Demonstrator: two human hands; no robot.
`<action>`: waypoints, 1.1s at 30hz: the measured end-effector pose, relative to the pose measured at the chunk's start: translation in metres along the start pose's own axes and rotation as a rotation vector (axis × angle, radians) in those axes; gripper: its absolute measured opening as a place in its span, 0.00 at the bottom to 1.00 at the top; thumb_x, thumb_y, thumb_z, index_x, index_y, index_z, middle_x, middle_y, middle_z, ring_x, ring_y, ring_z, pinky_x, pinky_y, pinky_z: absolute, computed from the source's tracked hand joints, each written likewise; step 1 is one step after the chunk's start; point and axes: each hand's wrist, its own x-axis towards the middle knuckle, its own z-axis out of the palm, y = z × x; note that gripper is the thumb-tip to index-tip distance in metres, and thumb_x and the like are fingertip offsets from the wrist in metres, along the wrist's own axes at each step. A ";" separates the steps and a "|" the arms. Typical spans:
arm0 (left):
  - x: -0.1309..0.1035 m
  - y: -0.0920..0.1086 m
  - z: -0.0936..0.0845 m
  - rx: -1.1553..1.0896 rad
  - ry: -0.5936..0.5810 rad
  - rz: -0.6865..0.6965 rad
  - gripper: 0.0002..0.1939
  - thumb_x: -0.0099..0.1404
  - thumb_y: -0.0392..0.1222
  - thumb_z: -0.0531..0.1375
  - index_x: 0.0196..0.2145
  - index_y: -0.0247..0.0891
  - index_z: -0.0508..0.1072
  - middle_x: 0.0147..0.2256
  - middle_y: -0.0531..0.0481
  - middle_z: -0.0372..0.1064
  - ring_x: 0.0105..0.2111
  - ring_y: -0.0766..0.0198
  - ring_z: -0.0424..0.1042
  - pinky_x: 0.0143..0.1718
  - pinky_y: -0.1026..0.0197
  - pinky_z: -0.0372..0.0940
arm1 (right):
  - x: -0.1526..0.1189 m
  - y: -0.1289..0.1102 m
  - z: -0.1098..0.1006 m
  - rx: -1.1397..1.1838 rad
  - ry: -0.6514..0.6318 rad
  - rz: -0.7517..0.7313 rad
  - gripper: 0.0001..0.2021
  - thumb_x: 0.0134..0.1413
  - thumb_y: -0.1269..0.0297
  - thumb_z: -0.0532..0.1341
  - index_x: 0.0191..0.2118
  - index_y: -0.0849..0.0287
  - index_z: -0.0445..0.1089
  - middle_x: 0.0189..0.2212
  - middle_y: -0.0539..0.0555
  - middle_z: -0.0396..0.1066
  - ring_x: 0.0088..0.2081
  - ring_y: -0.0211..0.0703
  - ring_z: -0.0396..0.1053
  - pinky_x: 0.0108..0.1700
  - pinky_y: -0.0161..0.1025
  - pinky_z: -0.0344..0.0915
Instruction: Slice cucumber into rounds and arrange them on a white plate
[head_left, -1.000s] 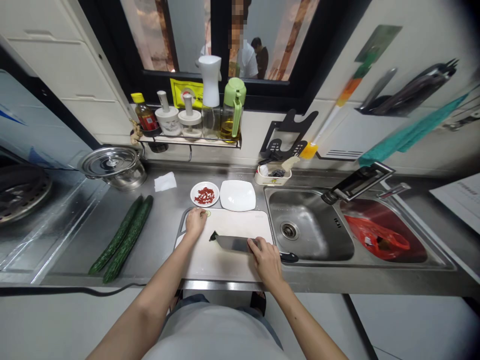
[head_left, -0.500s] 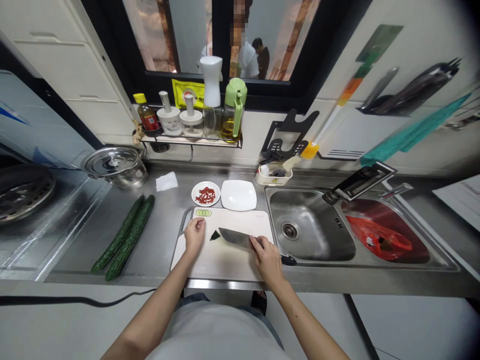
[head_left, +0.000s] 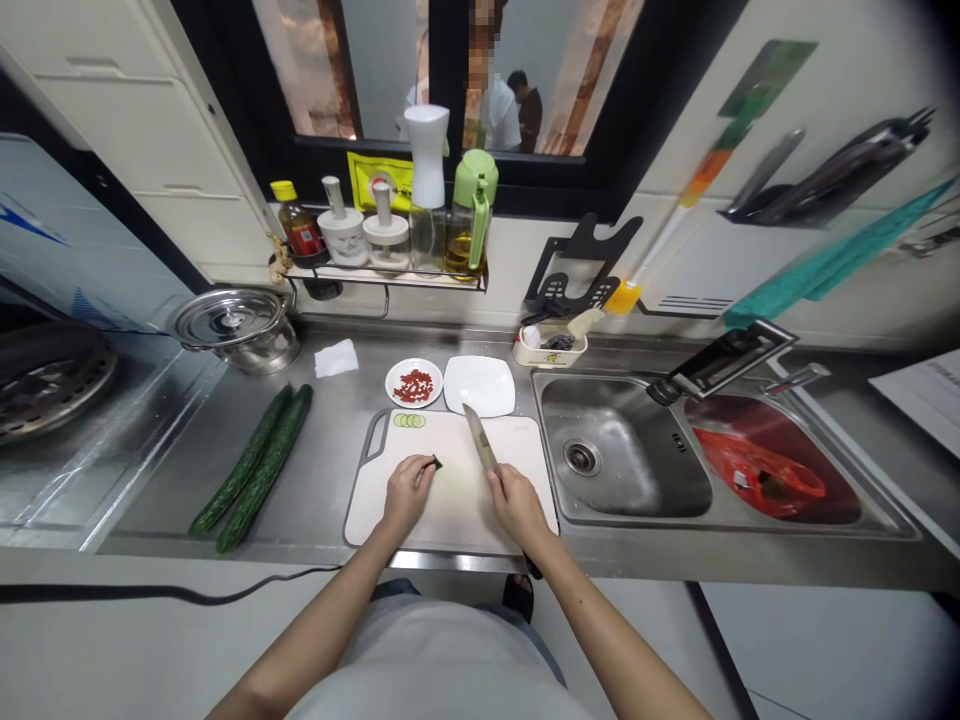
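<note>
My left hand (head_left: 407, 492) pinches a small dark green cucumber piece (head_left: 437, 461) above the middle of the white cutting board (head_left: 457, 530). My right hand (head_left: 516, 502) is closed around a kitchen knife (head_left: 478, 438). Its blade points away from me, with the tip close to the white square plate (head_left: 480, 378). Several thin cucumber slices (head_left: 409, 421) lie overlapped at the board's far left corner. Behind them stands a small round plate (head_left: 391, 384) with chopped red bits (head_left: 415, 386) on it. Two whole cucumbers (head_left: 262, 468) lie side by side on the steel counter, left of the board.
A double sink (head_left: 622, 505) adjoins the board's right side, with a red plastic bag (head_left: 761, 475) in its right basin. A lidded steel pot (head_left: 240, 330) and a white tissue (head_left: 336, 358) are at the back left. Above hangs a seasoning rack (head_left: 390, 272) with bottles.
My left hand has moved right and picked up the small cucumber piece from the board. The knife has swung from lying crosswise to pointing away from me.
</note>
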 end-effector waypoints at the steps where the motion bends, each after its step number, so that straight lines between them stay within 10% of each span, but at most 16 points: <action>1: 0.000 -0.001 0.001 0.000 0.002 0.007 0.10 0.65 0.42 0.54 0.40 0.39 0.74 0.39 0.47 0.73 0.41 0.62 0.71 0.45 0.58 0.66 | 0.001 -0.003 0.000 -0.020 -0.048 0.003 0.16 0.63 0.65 0.43 0.37 0.61 0.67 0.33 0.55 0.70 0.35 0.40 0.66 0.38 0.34 0.58; 11: 0.001 -0.012 0.007 0.035 0.000 0.049 0.11 0.65 0.42 0.54 0.38 0.41 0.76 0.39 0.48 0.75 0.41 0.62 0.71 0.46 0.55 0.66 | 0.005 -0.033 0.004 -0.272 -0.382 -0.002 0.13 0.64 0.66 0.46 0.43 0.62 0.66 0.36 0.60 0.73 0.41 0.44 0.70 0.38 0.35 0.59; 33: 0.000 -0.015 0.008 0.083 -0.021 0.086 0.11 0.65 0.39 0.52 0.38 0.40 0.74 0.39 0.47 0.74 0.41 0.62 0.70 0.46 0.57 0.65 | -0.005 -0.042 0.023 -0.369 -0.345 -0.070 0.14 0.58 0.79 0.44 0.45 0.63 0.62 0.33 0.60 0.72 0.37 0.45 0.72 0.36 0.37 0.62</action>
